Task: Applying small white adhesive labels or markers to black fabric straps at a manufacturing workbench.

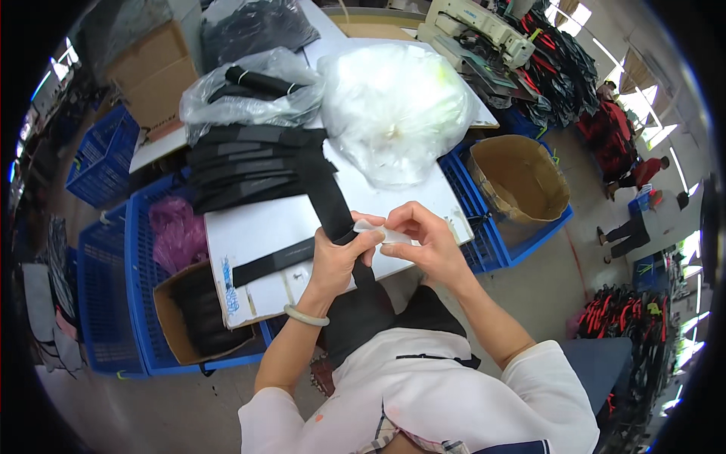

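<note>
Pinching white piece [395, 236] | left hand [338, 256], right hand [428, 240] facing (fingers bent)

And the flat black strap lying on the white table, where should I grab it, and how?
Probably pinch the flat black strap by its left end, coming from above, at the left side of the white table. It lies flat and that end is uncovered, so a fingertip might lift it. The other end runs toward the left hand, so that side looks more crowded.
</note>
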`<action>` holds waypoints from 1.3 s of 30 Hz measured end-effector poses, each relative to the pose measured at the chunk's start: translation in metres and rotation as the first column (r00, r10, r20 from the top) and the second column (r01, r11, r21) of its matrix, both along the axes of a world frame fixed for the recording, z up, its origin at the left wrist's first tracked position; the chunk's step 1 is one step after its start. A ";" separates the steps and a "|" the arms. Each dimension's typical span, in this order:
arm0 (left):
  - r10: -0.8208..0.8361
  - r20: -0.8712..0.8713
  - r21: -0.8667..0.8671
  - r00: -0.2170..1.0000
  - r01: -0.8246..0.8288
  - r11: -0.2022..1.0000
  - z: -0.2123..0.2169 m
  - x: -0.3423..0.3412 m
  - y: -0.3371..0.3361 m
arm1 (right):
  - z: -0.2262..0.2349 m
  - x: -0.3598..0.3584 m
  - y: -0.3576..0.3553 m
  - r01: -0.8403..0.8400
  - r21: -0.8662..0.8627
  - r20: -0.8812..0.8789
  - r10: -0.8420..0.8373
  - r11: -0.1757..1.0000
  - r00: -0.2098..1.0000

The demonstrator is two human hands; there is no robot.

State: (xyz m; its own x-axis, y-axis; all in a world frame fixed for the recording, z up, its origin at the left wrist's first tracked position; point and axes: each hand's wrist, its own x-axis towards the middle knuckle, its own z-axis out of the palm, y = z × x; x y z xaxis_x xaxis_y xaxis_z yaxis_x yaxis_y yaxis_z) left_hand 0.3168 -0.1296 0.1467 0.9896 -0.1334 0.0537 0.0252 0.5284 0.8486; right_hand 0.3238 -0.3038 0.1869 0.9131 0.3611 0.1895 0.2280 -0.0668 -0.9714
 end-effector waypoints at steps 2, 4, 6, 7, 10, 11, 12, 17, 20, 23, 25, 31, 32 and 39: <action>-0.012 -0.002 0.007 1.000 0.012 1.000 -0.012 -0.010 0.014 | -0.009 -0.008 0.015 -0.042 -0.028 -0.161 0.037 0.999 0.986; -0.018 -0.011 -0.033 1.000 0.018 0.999 -0.018 -0.020 0.021 | -0.007 -0.015 0.023 -0.036 -0.066 -0.247 0.019 0.997 0.969; -0.021 -0.015 -0.084 1.000 0.019 0.996 -0.022 -0.025 0.020 | -0.009 -0.018 0.028 -0.037 -0.073 -0.343 0.010 0.997 0.939; -0.020 -0.018 -0.090 1.000 0.018 0.996 -0.023 -0.024 0.020 | -0.010 -0.019 0.032 -0.038 -0.079 -0.346 0.008 0.996 0.938; 0.080 -0.346 -0.374 0.935 -0.215 0.902 -0.030 -0.013 0.026 | -0.011 -0.017 0.043 0.070 -0.094 -0.235 -0.090 0.993 0.968; 0.004 -0.396 -0.559 0.918 -0.244 0.793 -0.037 -0.006 0.035 | -0.008 -0.018 0.043 0.062 -0.097 -0.245 -0.084 0.993 0.966; -0.016 -0.480 -0.608 0.877 -0.320 0.727 -0.039 0.001 0.045 | 0.000 -0.019 0.043 0.034 -0.137 -0.248 -0.067 0.990 0.966; 0.015 -0.563 -0.641 0.826 -0.448 0.623 -0.047 0.016 0.069 | 0.000 -0.013 0.049 -0.140 -0.128 -0.251 0.104 0.982 0.962; 0.150 -0.489 -0.574 0.859 -0.446 0.686 -0.052 0.022 0.066 | -0.015 0.004 0.061 -0.173 -0.196 -0.091 0.158 0.965 0.983; 0.280 -0.495 -0.476 0.822 -0.527 0.704 -0.047 0.030 0.055 | -0.033 0.017 0.070 -0.148 -0.256 -0.099 0.126 0.955 0.987; 0.320 -0.489 -0.452 0.811 -0.549 0.703 -0.040 0.039 0.041 | -0.048 0.034 0.069 -0.049 -0.193 -0.107 0.029 0.980 0.994; 0.253 -0.617 -0.390 0.745 -0.570 0.723 -0.058 0.102 0.043 | -0.046 0.092 0.054 -0.010 -0.130 -0.073 0.000 0.992 0.997; 0.303 -0.631 -0.326 0.714 -0.599 0.732 -0.051 0.109 0.043 | -0.036 0.100 0.045 -0.076 -0.169 -0.077 0.064 0.983 0.995; 0.373 -0.490 -0.310 0.788 -0.557 0.771 -0.022 0.099 0.018 | -0.005 0.109 0.016 -0.201 -0.342 0.049 0.231 0.918 0.972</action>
